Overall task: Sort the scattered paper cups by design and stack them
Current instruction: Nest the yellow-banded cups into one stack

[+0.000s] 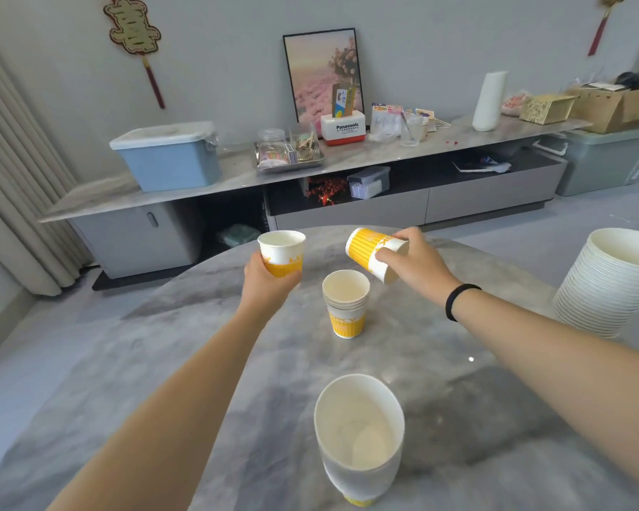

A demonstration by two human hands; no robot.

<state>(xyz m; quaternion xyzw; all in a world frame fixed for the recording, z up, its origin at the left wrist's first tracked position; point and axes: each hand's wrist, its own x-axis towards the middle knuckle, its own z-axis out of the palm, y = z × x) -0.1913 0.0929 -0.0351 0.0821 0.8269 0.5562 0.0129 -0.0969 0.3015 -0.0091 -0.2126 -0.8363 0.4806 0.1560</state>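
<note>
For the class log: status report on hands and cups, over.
Left hand holds upright yellow cup. Right hand holds tilted yellow cup. Yellow stack between them, path clear.

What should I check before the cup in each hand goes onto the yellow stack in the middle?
1. Left hand grips its cup upright, mouth up: ok.
2. Right hand grips its cup firmly: ok, but the cup is tipped sideways, so orientation not ok yet.
3. Design match with the middle stack, yellow stripes and white top: ok for both cups.
4. Middle stack standing upright on the table, mouth clear: ok.
5. Near stack clear of both arms: ok.
6. Anything inside the tipped cup: cannot tell.
</note>
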